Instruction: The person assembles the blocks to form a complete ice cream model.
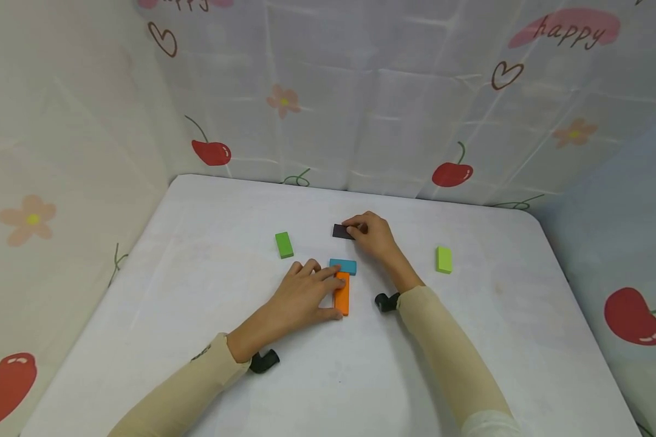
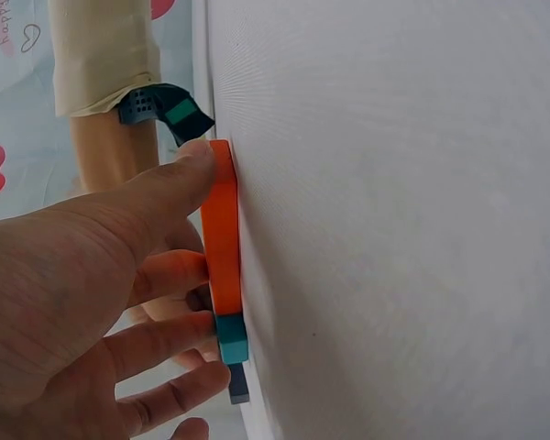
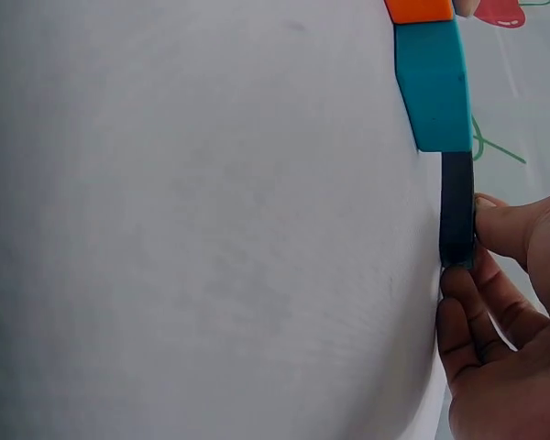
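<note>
An orange block (image 1: 341, 297) lies lengthwise on the white table, its far end against a teal block (image 1: 343, 266) set crosswise. My left hand (image 1: 302, 297) rests on them with fingers spread. Its thumb touches the near end of the orange block, and other fingertips lie at the orange and teal blocks. Beyond the teal block, my right hand (image 1: 373, 235) pinches a thin black block (image 1: 342, 232) by its right end. In the right wrist view, the thumb and fingertips meet around one end of that black block (image 3: 456, 211).
A green block (image 1: 284, 244) lies to the left and a lime block (image 1: 444, 260) to the right. Black devices (image 1: 265, 361) are strapped at both wrists. A printed curtain (image 1: 361, 121) hangs behind the table's far edge.
</note>
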Tool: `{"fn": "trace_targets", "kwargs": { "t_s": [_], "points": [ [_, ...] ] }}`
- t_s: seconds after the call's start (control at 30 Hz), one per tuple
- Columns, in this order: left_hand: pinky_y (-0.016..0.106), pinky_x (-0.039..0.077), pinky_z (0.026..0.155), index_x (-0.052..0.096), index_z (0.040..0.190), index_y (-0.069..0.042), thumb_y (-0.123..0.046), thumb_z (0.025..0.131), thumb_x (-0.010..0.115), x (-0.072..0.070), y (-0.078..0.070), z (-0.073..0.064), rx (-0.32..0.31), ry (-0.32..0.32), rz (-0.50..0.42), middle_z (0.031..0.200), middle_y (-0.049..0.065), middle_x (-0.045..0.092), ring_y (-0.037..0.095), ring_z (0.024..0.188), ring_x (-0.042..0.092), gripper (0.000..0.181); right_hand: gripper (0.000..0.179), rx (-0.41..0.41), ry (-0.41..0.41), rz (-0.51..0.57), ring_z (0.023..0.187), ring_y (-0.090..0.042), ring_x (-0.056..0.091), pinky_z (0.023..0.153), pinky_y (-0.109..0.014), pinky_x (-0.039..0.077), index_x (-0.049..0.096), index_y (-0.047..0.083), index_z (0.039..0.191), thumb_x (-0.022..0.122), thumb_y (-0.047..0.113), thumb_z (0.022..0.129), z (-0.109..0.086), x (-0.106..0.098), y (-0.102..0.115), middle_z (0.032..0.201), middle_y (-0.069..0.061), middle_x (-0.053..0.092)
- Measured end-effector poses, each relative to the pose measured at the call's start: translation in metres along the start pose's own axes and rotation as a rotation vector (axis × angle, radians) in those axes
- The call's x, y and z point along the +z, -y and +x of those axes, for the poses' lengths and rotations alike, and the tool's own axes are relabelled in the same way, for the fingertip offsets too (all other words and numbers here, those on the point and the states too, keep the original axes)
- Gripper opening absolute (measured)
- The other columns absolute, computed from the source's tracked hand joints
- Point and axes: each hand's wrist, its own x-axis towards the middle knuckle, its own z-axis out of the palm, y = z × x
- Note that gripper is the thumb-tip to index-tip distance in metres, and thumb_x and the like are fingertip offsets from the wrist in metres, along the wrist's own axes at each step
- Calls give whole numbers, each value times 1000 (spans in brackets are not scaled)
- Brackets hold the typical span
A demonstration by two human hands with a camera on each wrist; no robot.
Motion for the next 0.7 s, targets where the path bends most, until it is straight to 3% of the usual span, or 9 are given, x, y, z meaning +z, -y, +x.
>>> {"fn": "trace_targets", "kwargs": {
  "t_s": [0.7],
  "points": [
    [37,32,90,70,141,-30,-68,88,79,-1,1,1,7,1,-4,161,1,60,20,117,49,66,20,-36,56,-4,94,-24,58,83,-33,46,81,15,122,70,18,106,-18,-3,3,114,-10,71]
  ]
}}
